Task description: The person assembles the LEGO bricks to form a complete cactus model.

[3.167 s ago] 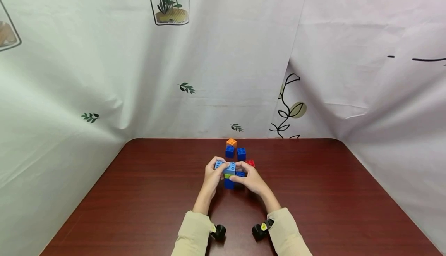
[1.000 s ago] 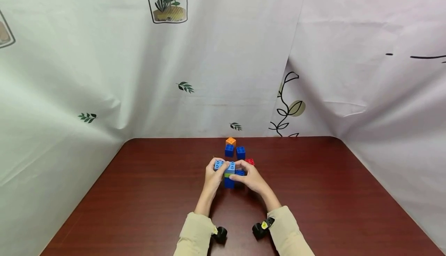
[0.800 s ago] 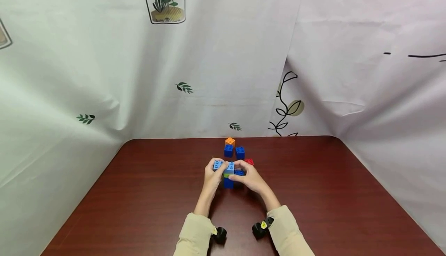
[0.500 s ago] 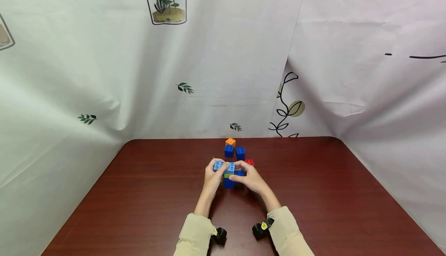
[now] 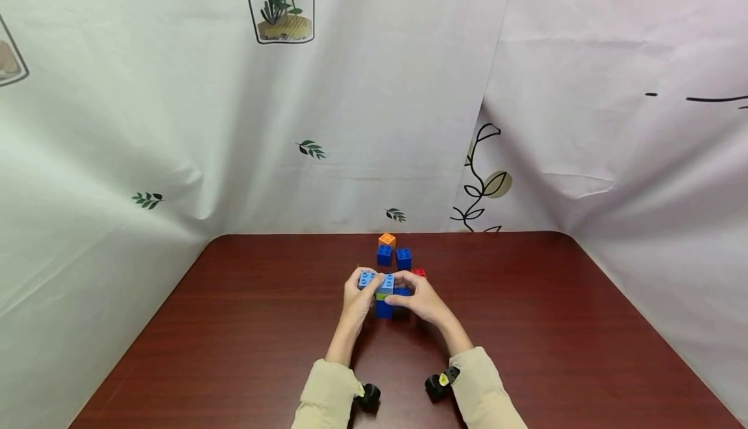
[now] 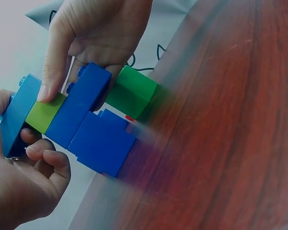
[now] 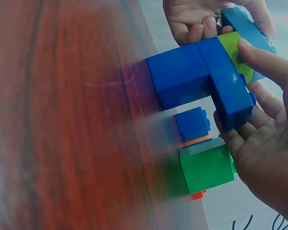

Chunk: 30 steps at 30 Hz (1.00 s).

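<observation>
A stack of toy building bricks stands at the middle of the table. Its base is a dark blue brick [image 5: 384, 310], with a longer dark blue brick [image 6: 78, 108] across it, overhanging to the right. Above sit a lime green brick [image 7: 234, 51] and, on top, a long light blue brick [image 5: 367, 278] that juts left. My left hand [image 5: 354, 299] grips the light blue brick, thumb over its studded top. With its thumb on the lime brick, my right hand [image 5: 429, 302] holds the stack from the right, other fingers behind it, partly hidden.
Behind the stack are two dark blue bricks [image 5: 403, 258], an orange brick [image 5: 387, 239] and a red brick [image 5: 419, 274]. A green brick [image 7: 207, 167] shows near the right hand in the right wrist view. A pale patterned cloth [image 5: 362, 104] hangs behind the table [image 5: 263, 325].
The head view tilts and shifts very slightly. Both hands keep the same hold, and the stack and loose bricks stay where they were.
</observation>
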### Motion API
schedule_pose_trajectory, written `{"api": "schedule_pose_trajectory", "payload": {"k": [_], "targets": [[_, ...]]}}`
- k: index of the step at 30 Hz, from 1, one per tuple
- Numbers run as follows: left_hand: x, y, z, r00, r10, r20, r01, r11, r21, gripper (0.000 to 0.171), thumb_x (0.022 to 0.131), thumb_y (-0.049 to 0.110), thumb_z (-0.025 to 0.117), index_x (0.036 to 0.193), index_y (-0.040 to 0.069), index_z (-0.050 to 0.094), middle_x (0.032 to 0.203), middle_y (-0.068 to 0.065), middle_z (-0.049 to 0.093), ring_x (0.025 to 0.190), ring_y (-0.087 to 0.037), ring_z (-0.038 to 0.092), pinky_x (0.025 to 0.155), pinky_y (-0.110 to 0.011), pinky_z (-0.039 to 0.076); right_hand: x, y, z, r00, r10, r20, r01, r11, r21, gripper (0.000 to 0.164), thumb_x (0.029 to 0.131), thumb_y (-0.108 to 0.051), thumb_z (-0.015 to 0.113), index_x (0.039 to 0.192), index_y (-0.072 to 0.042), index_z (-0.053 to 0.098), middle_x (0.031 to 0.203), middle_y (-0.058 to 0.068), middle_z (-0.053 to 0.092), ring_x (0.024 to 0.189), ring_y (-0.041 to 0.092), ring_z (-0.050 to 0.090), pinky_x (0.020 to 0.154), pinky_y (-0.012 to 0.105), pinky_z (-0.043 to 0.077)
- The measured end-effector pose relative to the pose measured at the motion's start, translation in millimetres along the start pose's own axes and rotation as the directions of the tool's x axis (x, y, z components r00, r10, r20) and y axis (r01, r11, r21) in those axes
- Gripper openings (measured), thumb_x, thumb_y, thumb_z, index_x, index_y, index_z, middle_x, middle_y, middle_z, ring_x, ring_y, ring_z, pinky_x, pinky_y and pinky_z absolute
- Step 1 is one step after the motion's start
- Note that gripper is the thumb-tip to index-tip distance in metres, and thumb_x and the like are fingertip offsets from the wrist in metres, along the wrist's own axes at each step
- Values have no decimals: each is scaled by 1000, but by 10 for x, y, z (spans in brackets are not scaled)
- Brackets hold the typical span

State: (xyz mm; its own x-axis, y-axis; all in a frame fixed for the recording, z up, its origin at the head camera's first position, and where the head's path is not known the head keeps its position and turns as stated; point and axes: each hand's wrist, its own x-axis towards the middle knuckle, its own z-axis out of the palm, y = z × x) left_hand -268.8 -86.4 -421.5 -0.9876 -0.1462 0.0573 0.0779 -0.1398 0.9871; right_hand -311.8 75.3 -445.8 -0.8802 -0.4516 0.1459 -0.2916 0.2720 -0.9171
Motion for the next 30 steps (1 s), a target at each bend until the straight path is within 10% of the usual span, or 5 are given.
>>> {"api": "schedule_pose_trajectory", "payload": {"k": [18,30], "targets": [[172,-266,-7,999,8,-42,-7,1000,11,20,91,12,66,102,-1,57,62,7,44,51,-10,38,49,-21,33,-31,-41,-154,995,-94,-23,96,991,96,39,93,-14,65,126,4,57,126,27,61,114,38,62,94,28,54],[92,-174,15,999,29,-42,-30,1000,-4,21,90,9,66,100,-6,56,62,6,46,50,-9,38,49,-20,33,-75,29,-370,985,4,-170,8,998,68,39,94,-17,64,126,5,58,124,24,64,110,30,64,88,19,53]]}}
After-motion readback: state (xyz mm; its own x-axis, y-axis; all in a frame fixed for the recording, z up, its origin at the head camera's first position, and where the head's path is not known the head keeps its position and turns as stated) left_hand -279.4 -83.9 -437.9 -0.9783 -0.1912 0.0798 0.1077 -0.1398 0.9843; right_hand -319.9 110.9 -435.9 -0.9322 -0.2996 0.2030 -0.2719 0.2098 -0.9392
